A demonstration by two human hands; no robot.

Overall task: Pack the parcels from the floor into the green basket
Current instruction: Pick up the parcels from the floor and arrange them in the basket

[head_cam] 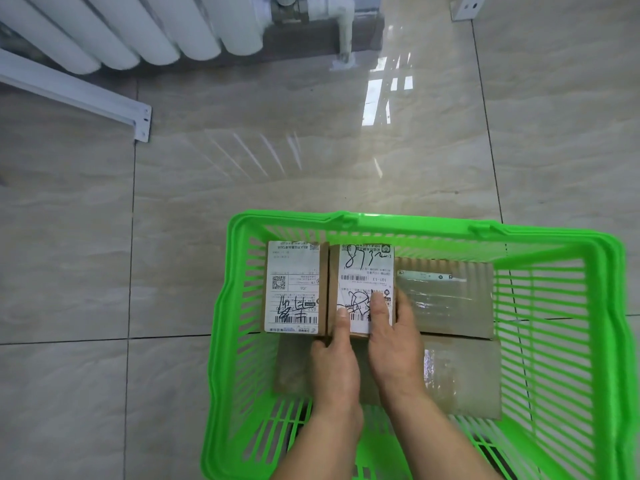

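Note:
A green plastic basket (398, 225) stands on the tiled floor at lower right. Inside it lie several brown cardboard parcels. Two small ones with white shipping labels sit side by side on top: the left labelled parcel (292, 285) and the right labelled parcel (363, 271). Under and beside them lie a taped flat box (446, 299) and a lower taped box (460, 375). My left hand (337, 368) and my right hand (394, 344) both grip the near end of the right labelled parcel, thumbs on its label.
A white radiator (138, 29) with a pipe valve (291, 10) runs along the far wall. A white metal rail (76, 95) lies on the floor at the left. Glossy beige tiles surround the basket, with no parcels on them in view.

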